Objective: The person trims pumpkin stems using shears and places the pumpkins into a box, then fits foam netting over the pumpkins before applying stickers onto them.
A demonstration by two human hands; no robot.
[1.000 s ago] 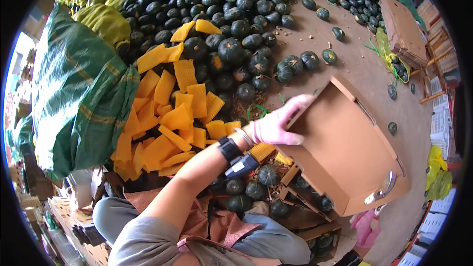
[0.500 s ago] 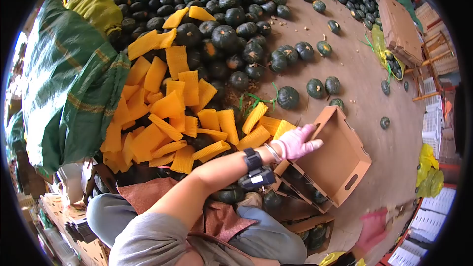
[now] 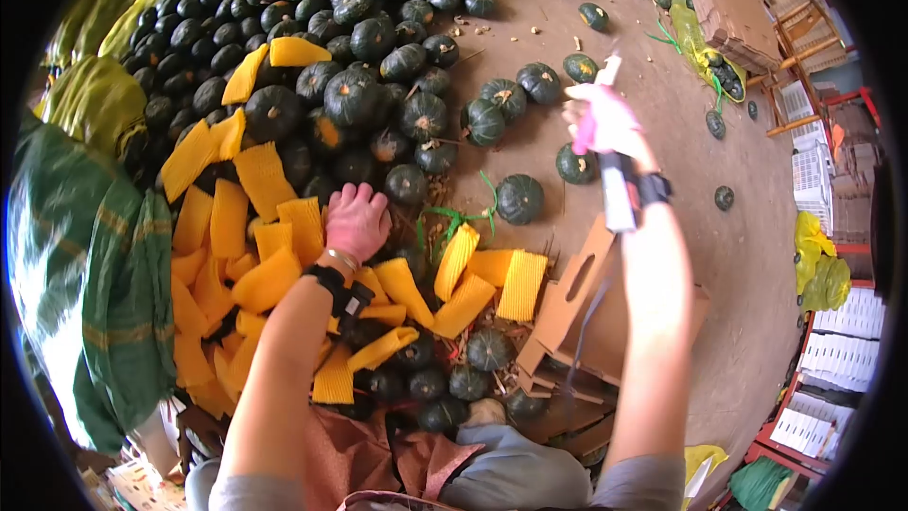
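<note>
My left hand (image 3: 357,222), in a pink and white glove, rests with fingers stretched out at the edge of the yellow foam net sleeves (image 3: 260,282), beside dark green squashes. I see no thing held in it, though its palm side is hidden. My right hand (image 3: 605,123), gloved too and somewhat blurred, is reached far forward with fingers apart. It is just above a green squash (image 3: 575,165) on the floor, and nothing shows in its fingers. A cardboard box (image 3: 579,298) sits partly behind my right forearm.
A large heap of squashes (image 3: 352,99) fills the far left. A green woven sack (image 3: 132,274) stands at the left. Several loose squashes, one of them large (image 3: 520,199), lie on the brown floor. Stacked cardboard (image 3: 728,5) and white crates (image 3: 837,360) line the right side.
My left hand has left the cardboard box and moved left to the foam sleeves. My right hand has come from the lower right up to the loose squashes. The view has shifted.
</note>
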